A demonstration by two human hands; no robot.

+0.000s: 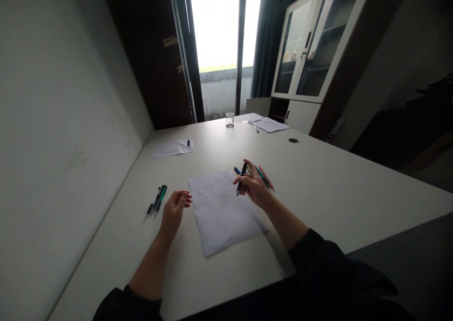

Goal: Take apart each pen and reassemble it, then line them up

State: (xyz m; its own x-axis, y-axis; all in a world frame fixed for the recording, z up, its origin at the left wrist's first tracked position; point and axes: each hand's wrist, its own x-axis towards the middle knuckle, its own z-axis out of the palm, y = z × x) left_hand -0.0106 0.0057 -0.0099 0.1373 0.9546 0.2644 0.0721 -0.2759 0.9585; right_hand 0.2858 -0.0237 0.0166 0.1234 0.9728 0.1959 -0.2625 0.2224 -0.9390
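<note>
Seemingly mid-writing, the right hand (253, 186) gripped a black pen (242, 176), its tip likely needing lowering onto the handwritten sheet (224, 222), the empty left hand (176, 205) half-open at nine o'clock.

Nothing readable. Nearest paper (226, 222) on the counter (318, 193): rows of writing across its upper part, too small to make out. Far sheets (272, 125): faint marks, illegible. Left pens (162, 199): any print too small.
</note>
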